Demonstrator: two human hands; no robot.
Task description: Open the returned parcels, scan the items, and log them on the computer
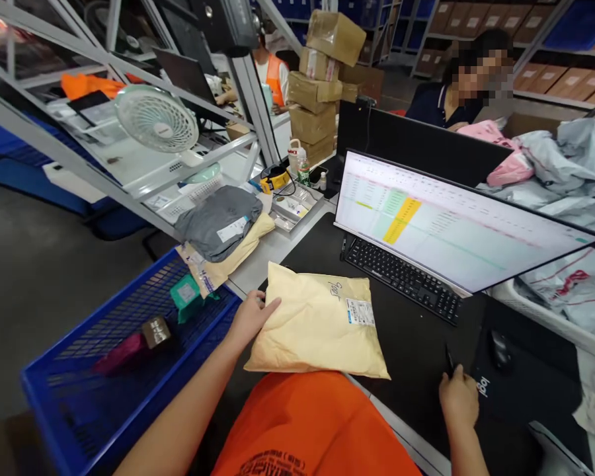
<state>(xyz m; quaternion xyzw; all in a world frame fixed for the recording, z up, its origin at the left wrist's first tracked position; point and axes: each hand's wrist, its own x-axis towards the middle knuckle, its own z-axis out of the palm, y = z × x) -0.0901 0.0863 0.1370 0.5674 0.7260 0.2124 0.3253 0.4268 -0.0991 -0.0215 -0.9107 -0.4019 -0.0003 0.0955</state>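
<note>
A pale yellow padded mailer (312, 330) rests near the front edge of the desk, against my orange top. Handwriting marks its upper part, and a white shipping label (360, 312) is stuck at its right side. My left hand (248, 322) pinches the mailer's left edge, thumb on top and fingers mostly hidden behind it. On the dark desk mat to the right, my right hand (459, 398) is closed around a black pen (449, 357), which points up and away. That hand is apart from the mailer and left of the computer mouse (500, 349).
A monitor (456, 218) and a keyboard (401, 277) stand behind the mailer. At left, a blue crate (44, 403) holds small packages; a grey parcel (221, 221) lies above it. White bags (575, 264) pile up at right. A person (439, 106) sits beyond the monitors.
</note>
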